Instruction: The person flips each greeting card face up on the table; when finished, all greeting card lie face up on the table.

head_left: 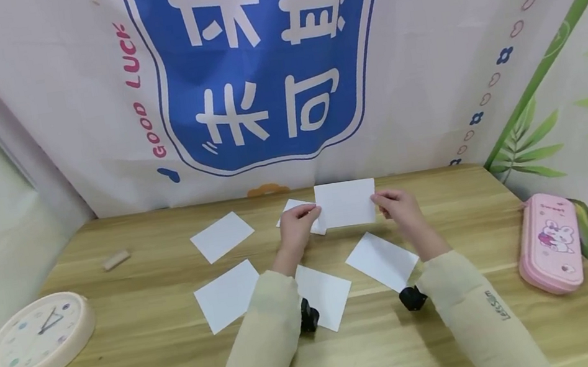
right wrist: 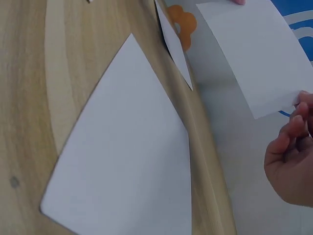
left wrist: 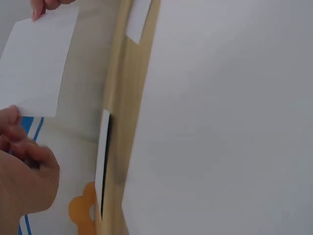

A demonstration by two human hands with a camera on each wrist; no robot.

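Both hands hold up one blank white card [head_left: 346, 203] above the far part of the table. The left hand [head_left: 297, 228] pinches its left edge, and the right hand [head_left: 402, 212] pinches its right edge. In the left wrist view the same card [left wrist: 39, 63] is upright between the two hands. The right wrist view shows the card [right wrist: 261, 54] with right-hand fingers at its lower corner. Behind the left hand lies another white card [head_left: 287, 205], partly covered. Below the hands are a white card [head_left: 382, 260] on the right and one [head_left: 326, 298] near the left sleeve.
Two more white cards, one far [head_left: 222, 237] and one nearer [head_left: 225, 296], lie left of the hands. A round clock [head_left: 39, 338] and a small beige block [head_left: 116, 260] are at the left. A pink pencil case [head_left: 551, 244] stands at the right edge of the wooden table [head_left: 143, 355].
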